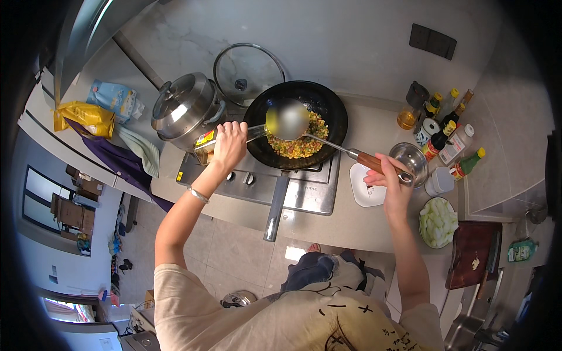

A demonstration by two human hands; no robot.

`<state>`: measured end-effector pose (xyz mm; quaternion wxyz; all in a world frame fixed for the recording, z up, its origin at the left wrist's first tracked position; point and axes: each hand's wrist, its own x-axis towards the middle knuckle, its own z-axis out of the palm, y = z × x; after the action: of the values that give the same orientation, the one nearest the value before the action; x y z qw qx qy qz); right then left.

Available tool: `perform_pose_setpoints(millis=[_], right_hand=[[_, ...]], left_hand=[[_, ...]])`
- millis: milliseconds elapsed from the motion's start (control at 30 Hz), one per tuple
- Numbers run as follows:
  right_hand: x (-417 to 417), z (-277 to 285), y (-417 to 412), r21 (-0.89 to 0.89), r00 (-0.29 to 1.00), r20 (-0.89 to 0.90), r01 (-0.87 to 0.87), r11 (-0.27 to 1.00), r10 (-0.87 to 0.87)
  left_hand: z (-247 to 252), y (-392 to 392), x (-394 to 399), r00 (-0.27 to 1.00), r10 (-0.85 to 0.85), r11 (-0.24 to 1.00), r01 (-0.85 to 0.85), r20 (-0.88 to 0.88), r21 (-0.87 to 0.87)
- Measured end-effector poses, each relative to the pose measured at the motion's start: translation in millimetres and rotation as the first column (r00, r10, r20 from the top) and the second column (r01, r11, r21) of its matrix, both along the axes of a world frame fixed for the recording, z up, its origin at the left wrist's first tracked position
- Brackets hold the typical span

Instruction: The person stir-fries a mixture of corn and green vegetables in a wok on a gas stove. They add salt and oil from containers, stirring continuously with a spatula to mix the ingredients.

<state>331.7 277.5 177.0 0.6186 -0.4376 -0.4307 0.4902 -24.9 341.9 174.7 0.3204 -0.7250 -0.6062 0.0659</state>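
Observation:
A glass bottle (205, 148) with a red and yellow label is tilted in my left hand (231, 145), its neck pointing right to the bowl of a metal ladle (295, 120). That ladle's wooden handle is in my right hand (392, 182). The ladle's bowl is over a black wok (337, 114), which holds diced mixed vegetables (298, 148), corn among them. Whether liquid is flowing from the bottle cannot be told. The wok stands on a gas stove (314, 193), its handle towards me.
At left are a lidded steel pot (186, 109) and a glass lid (250, 72) against the wall. Right of the stove are a white dish (364, 197), a steel bowl (412, 158), sauce bottles (439, 142), a plate of pale green pieces (438, 221) and a cutting board (467, 259) with a knife.

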Motion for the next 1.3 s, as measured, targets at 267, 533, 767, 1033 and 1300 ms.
perform_pose_setpoints(millis=[267,533,767,1033,1300], right_hand=[[-2,1,-1,0.023,1.0,-0.002,-0.015,1.0,0.015],[-1,2,-1,0.026,1.0,0.008,-0.02,0.999,0.02],[-4,5,-1,0.023,1.0,0.011,-0.02,1.0,0.02],[-4,3,0,0.021,1.0,0.004,-0.028,0.999,0.028],[-3,0,2,0.022,0.999,-0.001,-0.035,0.999,0.035]], left_hand=[[0,2,-4,0.996,-0.005,1.0,0.007,-0.085,0.022],[5,6,-6,0.986,-0.029,0.998,0.036,-0.164,0.044],[9,8,-3,0.974,-0.049,0.997,0.06,-0.219,0.046],[12,10,-2,0.95,-0.038,0.996,0.06,-0.311,0.061],[13,15,-3,0.936,-0.015,0.998,0.035,-0.351,0.053]])
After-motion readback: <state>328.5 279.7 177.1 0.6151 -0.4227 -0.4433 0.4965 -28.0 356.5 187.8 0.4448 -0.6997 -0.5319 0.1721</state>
